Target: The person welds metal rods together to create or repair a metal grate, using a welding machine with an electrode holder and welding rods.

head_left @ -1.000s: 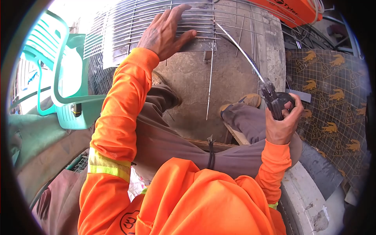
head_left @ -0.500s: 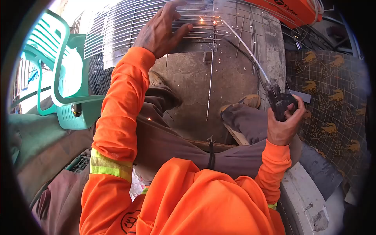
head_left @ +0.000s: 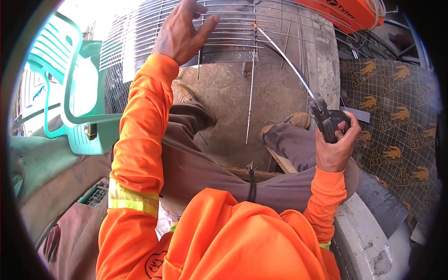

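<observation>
My right hand (head_left: 338, 144) is wrapped round a black welding electrode holder (head_left: 326, 119). From its jaws a long pale welding rod (head_left: 287, 58) slants up and left, its tip at a crossing of the wire grille (head_left: 224, 35), where a small orange glow shows. Fingers apart, my left hand (head_left: 184, 32) rests over the grille's bars, thumb pointing right, with nothing held in it. One cross wire (head_left: 250, 98) of the grille runs down toward my feet.
A green plastic chair (head_left: 72, 93) stands at the left. An orange Tyler-marked case (head_left: 345, 14) sits at upper right, above a dark printed board (head_left: 396, 130). My shoes (head_left: 298, 120) are on the concrete floor (head_left: 224, 93). A concrete block (head_left: 364, 233) lies at lower right.
The bright sparks have died down to a small glow at the rod tip. My right hand and the holder have shifted slightly left; my left hand has slid a little left.
</observation>
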`<state>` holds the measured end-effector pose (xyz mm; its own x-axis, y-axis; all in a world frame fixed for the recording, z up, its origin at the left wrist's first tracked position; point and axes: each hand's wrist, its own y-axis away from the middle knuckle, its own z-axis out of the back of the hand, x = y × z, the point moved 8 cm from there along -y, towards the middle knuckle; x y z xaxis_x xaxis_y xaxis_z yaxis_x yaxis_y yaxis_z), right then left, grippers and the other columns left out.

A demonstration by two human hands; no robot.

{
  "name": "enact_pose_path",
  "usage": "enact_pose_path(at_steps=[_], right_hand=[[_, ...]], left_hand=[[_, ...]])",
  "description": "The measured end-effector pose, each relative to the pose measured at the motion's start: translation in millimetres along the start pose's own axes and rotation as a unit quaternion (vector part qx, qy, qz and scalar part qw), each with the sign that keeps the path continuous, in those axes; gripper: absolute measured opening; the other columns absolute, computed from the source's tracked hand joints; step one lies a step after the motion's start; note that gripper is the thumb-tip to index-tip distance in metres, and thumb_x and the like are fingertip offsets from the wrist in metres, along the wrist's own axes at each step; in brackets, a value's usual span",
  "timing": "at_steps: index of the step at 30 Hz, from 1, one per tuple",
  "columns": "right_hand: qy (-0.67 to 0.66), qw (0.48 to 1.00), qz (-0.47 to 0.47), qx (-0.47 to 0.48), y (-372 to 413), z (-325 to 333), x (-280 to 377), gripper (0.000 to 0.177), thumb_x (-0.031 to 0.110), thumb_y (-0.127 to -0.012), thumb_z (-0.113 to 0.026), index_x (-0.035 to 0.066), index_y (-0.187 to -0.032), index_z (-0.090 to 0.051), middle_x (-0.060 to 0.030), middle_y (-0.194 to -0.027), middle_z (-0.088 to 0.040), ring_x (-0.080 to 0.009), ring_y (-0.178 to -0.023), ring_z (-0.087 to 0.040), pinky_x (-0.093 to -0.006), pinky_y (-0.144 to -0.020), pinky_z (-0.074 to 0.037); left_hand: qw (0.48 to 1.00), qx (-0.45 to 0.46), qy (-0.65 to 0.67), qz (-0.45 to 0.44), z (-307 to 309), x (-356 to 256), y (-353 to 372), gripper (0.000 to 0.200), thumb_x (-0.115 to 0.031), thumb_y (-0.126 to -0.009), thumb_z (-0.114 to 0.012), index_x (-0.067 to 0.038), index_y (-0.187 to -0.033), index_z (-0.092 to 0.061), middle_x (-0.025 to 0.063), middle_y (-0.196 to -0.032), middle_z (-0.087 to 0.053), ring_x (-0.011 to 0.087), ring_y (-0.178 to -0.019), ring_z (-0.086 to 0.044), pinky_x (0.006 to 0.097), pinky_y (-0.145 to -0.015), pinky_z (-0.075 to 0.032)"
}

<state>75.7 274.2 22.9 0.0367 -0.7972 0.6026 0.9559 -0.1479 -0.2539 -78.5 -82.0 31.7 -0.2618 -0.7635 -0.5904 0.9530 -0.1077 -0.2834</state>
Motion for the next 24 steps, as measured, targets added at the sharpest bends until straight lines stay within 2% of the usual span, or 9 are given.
enact_pose_path(at_steps=[12,15,20,24], right_hand=[[0.040,0.998,0.037,-0.015,-0.2,-0.8,2.5,0.069,0.005,-0.073,-0.085,0.004,-0.133,-0.049,-0.0120,-0.113,-0.052,-0.0215,-0.092,-0.057,-0.0302,-0.069,-0.051],[-0.037,0.999,-0.011,-0.013,-1.5,2.0,1.8,0.069,0.004,-0.072,-0.085,0.003,-0.132,-0.050,-0.0110,-0.112,-0.052,-0.0207,-0.091,-0.057,-0.0300,-0.069,-0.051],[0.020,1.000,0.012,-0.011,-1.6,1.4,-0.9,0.070,0.004,-0.072,-0.086,0.003,-0.132,-0.050,-0.0107,-0.112,-0.052,-0.0199,-0.092,-0.056,-0.0283,-0.067,-0.051],[0.010,1.000,0.015,-0.016,-1.0,0.2,0.8,0.070,0.005,-0.072,-0.086,0.003,-0.133,-0.050,-0.0107,-0.112,-0.051,-0.0197,-0.093,-0.056,-0.0283,-0.067,-0.051]], left_hand=[[1.000,-0.005,-0.013,-0.016,-0.6,1.4,1.8,0.056,-0.021,-0.091,-0.072,-0.006,-0.139,-0.048,0.0186,-0.104,-0.067,0.0330,-0.100,-0.067,0.0438,-0.090,-0.053],[0.999,-0.016,-0.024,-0.015,1.1,2.0,1.4,0.056,-0.022,-0.091,-0.071,-0.006,-0.140,-0.047,0.0189,-0.105,-0.067,0.0327,-0.100,-0.067,0.0435,-0.090,-0.053],[1.000,0.004,-0.015,0.002,1.6,-0.5,1.4,0.056,-0.025,-0.093,-0.071,-0.007,-0.140,-0.047,0.0192,-0.106,-0.067,0.0323,-0.101,-0.067,0.0437,-0.090,-0.053],[1.000,0.004,-0.001,0.012,0.4,2.8,0.8,0.057,-0.026,-0.092,-0.071,-0.007,-0.141,-0.047,0.0194,-0.107,-0.067,0.0325,-0.102,-0.067,0.0440,-0.091,-0.053]])
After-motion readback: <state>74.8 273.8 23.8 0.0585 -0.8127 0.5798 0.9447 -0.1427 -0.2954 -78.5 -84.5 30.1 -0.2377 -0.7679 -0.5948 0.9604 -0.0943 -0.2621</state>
